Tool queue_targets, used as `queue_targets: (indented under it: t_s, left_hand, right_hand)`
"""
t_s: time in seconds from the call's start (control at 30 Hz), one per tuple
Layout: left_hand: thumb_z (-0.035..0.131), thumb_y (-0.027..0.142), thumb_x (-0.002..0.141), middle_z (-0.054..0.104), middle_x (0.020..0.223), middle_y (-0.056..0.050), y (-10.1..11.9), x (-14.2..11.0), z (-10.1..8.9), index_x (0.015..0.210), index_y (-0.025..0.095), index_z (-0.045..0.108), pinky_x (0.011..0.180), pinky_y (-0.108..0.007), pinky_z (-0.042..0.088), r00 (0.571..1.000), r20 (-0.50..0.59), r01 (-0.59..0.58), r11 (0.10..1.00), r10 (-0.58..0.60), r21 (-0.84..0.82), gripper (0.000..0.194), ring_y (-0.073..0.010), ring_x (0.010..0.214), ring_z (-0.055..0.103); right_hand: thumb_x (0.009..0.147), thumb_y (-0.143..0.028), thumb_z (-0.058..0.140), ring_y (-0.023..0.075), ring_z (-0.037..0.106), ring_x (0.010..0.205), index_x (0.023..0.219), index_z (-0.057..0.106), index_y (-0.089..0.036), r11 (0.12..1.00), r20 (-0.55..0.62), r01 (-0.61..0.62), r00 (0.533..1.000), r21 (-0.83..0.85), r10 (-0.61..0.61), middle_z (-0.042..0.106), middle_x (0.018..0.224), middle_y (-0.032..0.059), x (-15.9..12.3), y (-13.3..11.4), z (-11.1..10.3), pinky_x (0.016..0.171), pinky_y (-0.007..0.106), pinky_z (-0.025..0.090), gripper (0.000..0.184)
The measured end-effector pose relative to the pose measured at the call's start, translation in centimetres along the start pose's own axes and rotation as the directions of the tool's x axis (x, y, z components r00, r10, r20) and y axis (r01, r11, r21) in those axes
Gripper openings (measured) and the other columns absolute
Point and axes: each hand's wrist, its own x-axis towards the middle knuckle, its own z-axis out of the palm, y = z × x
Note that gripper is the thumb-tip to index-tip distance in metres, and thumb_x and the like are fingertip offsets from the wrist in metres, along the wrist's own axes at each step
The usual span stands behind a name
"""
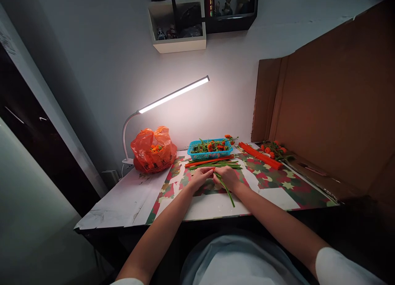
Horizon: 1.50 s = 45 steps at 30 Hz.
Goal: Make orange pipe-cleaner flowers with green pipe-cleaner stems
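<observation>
My right hand (pixel 228 178) is closed round a green stem (pixel 226 190), whose free end slants down toward the table's front edge. Close beside it, my left hand (pixel 201 177) is closed in a pinch at the stem's upper end. A small red piece (pixel 213 169) shows between the fingertips of both hands; what kind it is, I cannot make out. Just beyond the hands lie several loose green stems (pixel 236 165) and long red strips (pixel 226 158). Behind them stands a blue plastic basket (pixel 210 155) with orange-red flowers (pixel 220 146) and greenery in it.
An orange plastic bag (pixel 154 153) with orange flower heads stands at left, beside a lit desk lamp (pixel 174 95). At right lie a red bundle (pixel 261 155) and more flowers (pixel 274 148). Brown cardboard (pixel 327 100) walls the right side; shelves (pixel 182 46) hang above the table (pixel 123 202).
</observation>
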Motion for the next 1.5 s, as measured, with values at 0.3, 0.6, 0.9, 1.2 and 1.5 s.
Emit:
queue_targets:
  t_s: [0.3,0.6,0.9,1.2,1.5]
  left_hand:
    - [0.081,0.036,0.062,0.074,0.094,-0.007,0.7,-0.2,0.5,0.1,0.017,0.073,0.085,-0.033,0.048,1.0,0.006,0.018,0.998,-0.017,-0.063,0.043,-0.0217,0.088,0.066]
    - [0.075,0.047,0.069,0.069,0.088,-0.007,1.4,-0.4,0.1,0.093,0.014,0.071,0.07,-0.024,0.048,0.988,0.093,0.137,0.972,-0.121,-0.193,0.042,-0.0133,0.074,0.062]
    - [0.077,0.047,0.067,0.062,0.066,-0.002,1.8,-0.3,-0.2,0.077,0.012,0.068,0.053,-0.017,0.043,0.954,0.157,0.286,0.936,-0.257,-0.204,0.037,-0.0064,0.055,0.053]
    - [0.083,0.033,0.06,0.071,0.077,-0.009,2.0,-0.8,-0.2,0.091,0.01,0.075,0.068,-0.024,0.048,0.98,0.136,0.16,0.982,-0.146,-0.097,0.04,-0.0128,0.067,0.063]
    - [0.08,0.039,0.061,0.074,0.103,-0.009,0.1,0.1,1.9,0.099,0.017,0.074,0.095,-0.042,0.047,0.979,-0.137,-0.157,0.987,0.151,-0.038,0.045,-0.0261,0.098,0.066]
  right_hand:
    - [0.084,-0.027,0.046,0.0141,0.049,0.052,0.062,0.053,-0.021,0.956,-0.077,-0.133,0.984,0.26,0.158,0.059,0.06,0.0006,-0.2,-0.1,-0.3,0.051,0.025,0.033,0.024]
    - [0.088,-0.036,0.041,0.0144,0.05,0.056,0.071,0.055,-0.021,0.864,-0.048,-0.132,0.983,0.485,0.177,0.053,0.061,-0.0007,0.3,-0.3,-1.5,0.054,0.026,0.04,0.027]
    - [0.086,-0.036,0.045,0.014,0.049,0.057,0.072,0.056,-0.022,0.849,0.034,-0.087,0.996,0.521,0.081,0.054,0.065,-0.0008,0.2,-0.5,-2.4,0.054,0.025,0.038,0.023]
    - [0.081,-0.032,0.048,0.0129,0.044,0.054,0.061,0.05,-0.021,0.869,0.06,-0.129,0.992,0.477,0.114,0.049,0.06,-0.002,0.2,0.1,-2.1,0.053,0.024,0.033,0.023]
    - [0.078,-0.035,0.045,0.0135,0.036,0.053,0.058,0.036,-0.022,0.784,-0.103,-0.272,0.914,0.558,0.391,0.039,0.055,-0.0031,0.5,-1.2,-0.2,0.054,0.027,0.028,0.026]
